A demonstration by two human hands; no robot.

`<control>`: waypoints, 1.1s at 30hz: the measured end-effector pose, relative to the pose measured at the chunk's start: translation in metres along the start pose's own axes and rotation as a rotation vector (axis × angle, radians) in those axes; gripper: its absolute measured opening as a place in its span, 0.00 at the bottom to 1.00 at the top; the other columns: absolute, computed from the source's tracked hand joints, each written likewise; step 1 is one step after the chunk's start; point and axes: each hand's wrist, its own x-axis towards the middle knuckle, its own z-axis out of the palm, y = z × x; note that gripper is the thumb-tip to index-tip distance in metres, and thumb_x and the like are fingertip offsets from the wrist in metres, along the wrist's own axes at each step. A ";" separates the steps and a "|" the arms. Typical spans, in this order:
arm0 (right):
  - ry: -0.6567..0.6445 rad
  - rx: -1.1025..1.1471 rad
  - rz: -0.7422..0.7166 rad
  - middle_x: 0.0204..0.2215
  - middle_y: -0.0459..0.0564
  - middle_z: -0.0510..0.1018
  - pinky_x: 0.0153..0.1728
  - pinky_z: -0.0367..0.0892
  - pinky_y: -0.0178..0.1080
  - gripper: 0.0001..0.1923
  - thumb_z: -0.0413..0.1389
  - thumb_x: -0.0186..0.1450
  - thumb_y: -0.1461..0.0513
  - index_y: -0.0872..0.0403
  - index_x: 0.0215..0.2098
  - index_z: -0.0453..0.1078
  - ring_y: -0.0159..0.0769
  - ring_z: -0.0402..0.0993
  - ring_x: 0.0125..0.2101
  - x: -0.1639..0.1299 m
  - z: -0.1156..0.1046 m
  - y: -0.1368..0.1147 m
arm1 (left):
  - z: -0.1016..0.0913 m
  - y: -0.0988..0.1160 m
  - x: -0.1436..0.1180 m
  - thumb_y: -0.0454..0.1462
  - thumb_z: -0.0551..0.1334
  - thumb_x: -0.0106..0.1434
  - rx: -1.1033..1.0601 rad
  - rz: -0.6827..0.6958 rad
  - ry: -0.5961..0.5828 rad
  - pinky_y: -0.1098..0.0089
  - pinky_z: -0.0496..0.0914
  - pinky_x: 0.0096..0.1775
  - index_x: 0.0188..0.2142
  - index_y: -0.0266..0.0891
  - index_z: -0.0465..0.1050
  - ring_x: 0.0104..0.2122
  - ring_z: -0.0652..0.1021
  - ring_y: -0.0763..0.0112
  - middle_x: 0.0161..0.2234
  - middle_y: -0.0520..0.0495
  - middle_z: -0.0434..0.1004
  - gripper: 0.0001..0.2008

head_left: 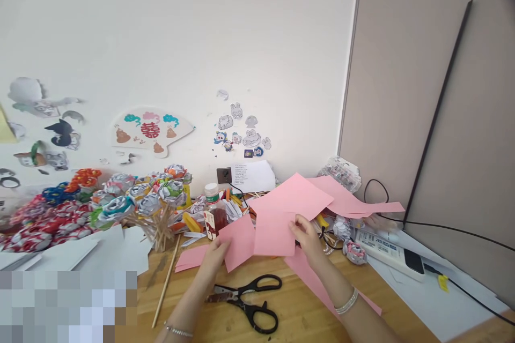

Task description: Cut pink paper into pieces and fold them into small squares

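My left hand [212, 260] pinches the lower left edge of a small pink paper piece [240, 241] held above the wooden table [193, 300]. My right hand [309, 238] grips the right edge of a second pink paper piece [274, 233] beside it. More pink sheets [298, 195] lie spread behind and under my hands. Black-handled scissors [251, 297] rest on the table just in front of my left wrist, slightly apart at the blades.
A bunch of paper roses on sticks [137, 201] stands at the left, with white paper sheets [100, 252] before it. A small jar [214, 218] stands behind the pink paper. A wooden stick [167, 281] lies on the table. A power strip [388, 252] with cables lies at the right.
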 end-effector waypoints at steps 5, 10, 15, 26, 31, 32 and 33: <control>-0.091 0.043 0.061 0.24 0.45 0.65 0.31 0.58 0.35 0.10 0.52 0.55 0.58 0.56 0.21 0.61 0.34 0.61 0.29 -0.008 0.023 0.020 | 0.016 0.002 -0.019 0.49 0.56 0.53 -0.176 -0.049 -0.234 0.65 0.68 0.37 0.42 0.38 0.67 0.39 0.75 0.62 0.39 0.43 0.75 0.21; -0.019 0.071 0.166 0.20 0.42 0.62 0.25 0.56 0.33 0.11 0.53 0.55 0.57 0.55 0.21 0.60 0.31 0.59 0.24 -0.016 0.035 0.030 | 0.028 -0.001 -0.025 0.55 0.53 0.52 -0.152 -0.057 -0.270 0.63 0.68 0.39 0.46 0.36 0.64 0.44 0.72 0.59 0.44 0.41 0.72 0.29; 0.017 0.210 0.214 0.20 0.41 0.62 0.26 0.57 0.32 0.11 0.56 0.53 0.59 0.55 0.32 0.64 0.30 0.60 0.23 -0.019 0.037 0.019 | 0.036 -0.004 -0.025 0.51 0.64 0.43 -0.039 0.046 -0.282 0.62 0.68 0.40 0.42 0.34 0.67 0.40 0.73 0.57 0.38 0.40 0.76 0.30; 0.059 0.301 0.243 0.19 0.42 0.62 0.22 0.55 0.32 0.13 0.56 0.52 0.54 0.55 0.22 0.61 0.30 0.58 0.22 -0.020 0.038 0.016 | 0.040 -0.003 -0.026 0.54 0.59 0.46 -0.065 0.070 -0.194 0.73 0.66 0.23 0.34 0.34 0.69 0.24 0.71 0.71 0.25 0.50 0.73 0.25; 0.133 0.285 0.245 0.20 0.43 0.66 0.26 0.58 0.33 0.13 0.56 0.52 0.53 0.56 0.23 0.63 0.32 0.61 0.24 -0.015 0.034 0.021 | 0.037 -0.003 -0.019 0.54 0.59 0.45 -0.018 0.067 -0.204 0.73 0.67 0.20 0.29 0.35 0.68 0.19 0.68 0.75 0.19 0.56 0.64 0.24; 0.133 0.282 0.244 0.20 0.43 0.66 0.26 0.58 0.33 0.13 0.56 0.52 0.53 0.56 0.24 0.63 0.32 0.61 0.24 -0.015 0.034 0.021 | 0.037 -0.003 -0.019 0.54 0.59 0.45 -0.009 0.074 -0.203 0.73 0.67 0.20 0.28 0.35 0.68 0.18 0.68 0.76 0.19 0.57 0.63 0.23; 0.132 0.280 0.241 0.21 0.43 0.66 0.26 0.58 0.33 0.13 0.55 0.52 0.54 0.56 0.24 0.63 0.32 0.61 0.24 -0.015 0.034 0.022 | 0.038 -0.003 -0.019 0.54 0.59 0.45 -0.003 0.078 -0.201 0.73 0.67 0.20 0.27 0.35 0.68 0.18 0.68 0.76 0.18 0.57 0.63 0.23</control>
